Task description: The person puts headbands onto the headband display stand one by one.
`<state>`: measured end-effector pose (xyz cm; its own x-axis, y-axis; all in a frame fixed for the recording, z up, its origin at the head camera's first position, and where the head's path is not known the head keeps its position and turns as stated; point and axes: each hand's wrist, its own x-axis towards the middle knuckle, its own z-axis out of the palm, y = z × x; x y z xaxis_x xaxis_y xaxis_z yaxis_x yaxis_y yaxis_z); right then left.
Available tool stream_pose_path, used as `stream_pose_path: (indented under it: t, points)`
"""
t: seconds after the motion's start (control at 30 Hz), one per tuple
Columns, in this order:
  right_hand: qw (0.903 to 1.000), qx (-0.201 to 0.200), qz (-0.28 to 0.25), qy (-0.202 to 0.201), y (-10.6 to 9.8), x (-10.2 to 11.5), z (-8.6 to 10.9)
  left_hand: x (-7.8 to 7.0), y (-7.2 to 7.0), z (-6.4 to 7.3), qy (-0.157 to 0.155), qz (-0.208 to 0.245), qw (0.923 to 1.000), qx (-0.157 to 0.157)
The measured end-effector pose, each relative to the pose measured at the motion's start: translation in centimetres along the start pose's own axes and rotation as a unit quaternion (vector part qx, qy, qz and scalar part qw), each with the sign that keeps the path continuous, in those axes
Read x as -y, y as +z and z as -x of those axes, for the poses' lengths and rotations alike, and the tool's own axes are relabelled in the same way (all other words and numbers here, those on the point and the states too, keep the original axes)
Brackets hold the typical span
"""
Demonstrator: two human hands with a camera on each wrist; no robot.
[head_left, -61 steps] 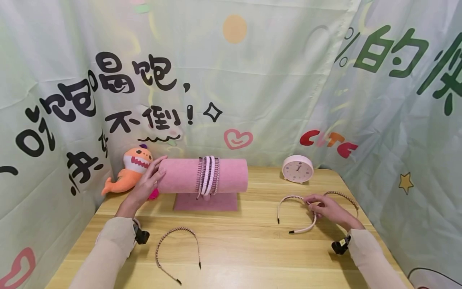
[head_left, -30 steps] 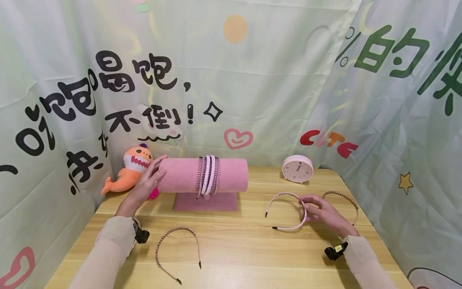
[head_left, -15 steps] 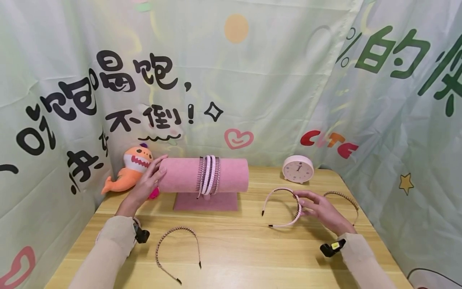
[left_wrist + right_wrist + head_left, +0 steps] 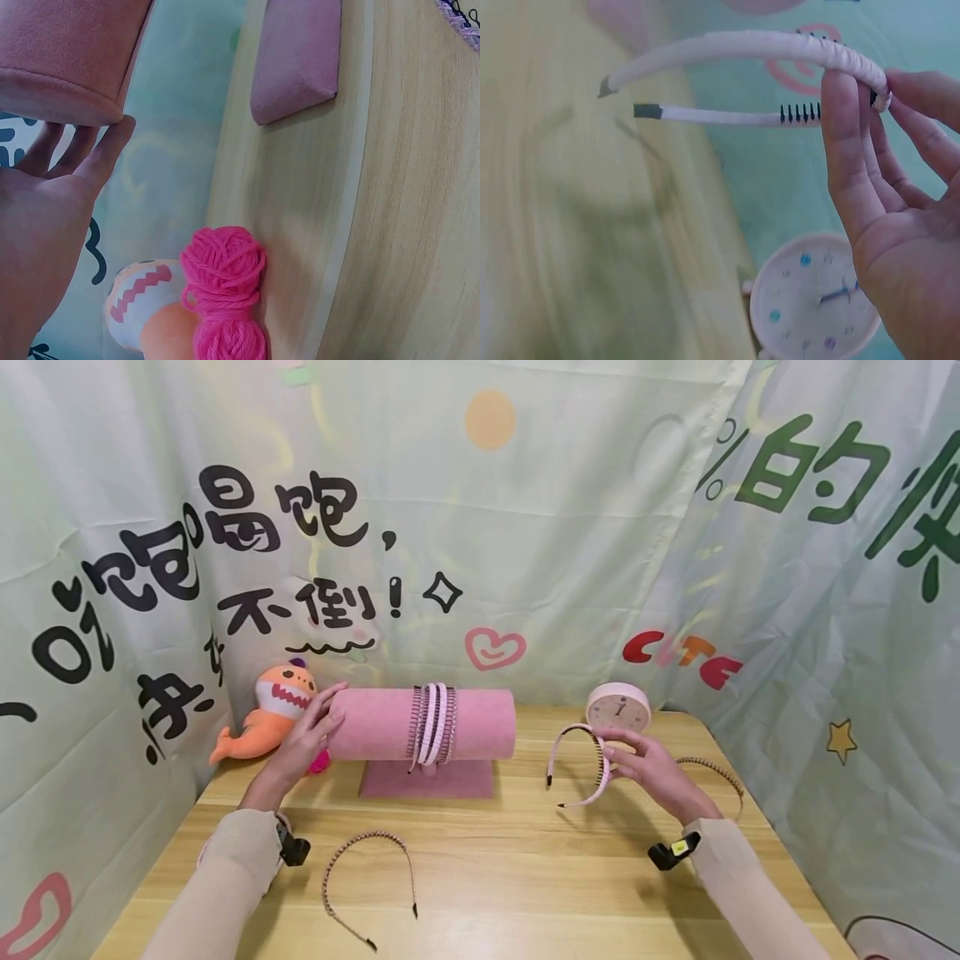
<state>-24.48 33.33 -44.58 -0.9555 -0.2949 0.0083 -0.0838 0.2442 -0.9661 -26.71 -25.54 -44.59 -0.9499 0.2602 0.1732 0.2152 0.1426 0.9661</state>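
Note:
My right hand (image 4: pixel 663 777) pinches a pale pink headband (image 4: pixel 602 785) at its curved top, thumb on one side and fingers on the other. In the right wrist view the headband (image 4: pixel 727 46) has dark inner teeth, and its dark-tipped ends point away from the hand. My left hand (image 4: pixel 296 752) rests its fairly straight fingers against the left end of a pink velvet roll stand (image 4: pixel 367 722). The left wrist view shows those fingertips touching the rim of the roll (image 4: pixel 67 52). Several headbands (image 4: pixel 432 722) circle the middle of the roll.
A braided headband (image 4: pixel 375 835) lies on the table front left, and another (image 4: pixel 716 764) lies right of my right hand. A pink clock (image 4: pixel 618 703) stands behind the held headband. An orange plush shark (image 4: pixel 273 718) and pink yarn (image 4: pixel 225 266) are at the left.
My right hand has lifted the pale pink headband off the table and carried it left and up, to in front of the clock. My left hand stays at the roll's end.

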Motion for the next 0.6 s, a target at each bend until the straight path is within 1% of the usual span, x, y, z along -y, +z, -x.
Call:
stream_pose_path:
  t: [0.23,0.43,0.6]
  points:
    - [0.9995,-0.014,-0.013,-0.025,1.4,2.1,-1.2,0.0,0.1,0.0,0.000,0.011,0.9999,-0.002]
    - [0.9971,-0.024,-0.051,-0.050,2.8,3.4,-2.3,0.0,0.0,0.0,0.000,0.009,1.0000,0.000]
    - [0.9969,-0.024,-0.056,-0.050,3.9,4.1,-2.9,0.1,-0.1,0.0,-0.001,0.000,1.0000,0.003]
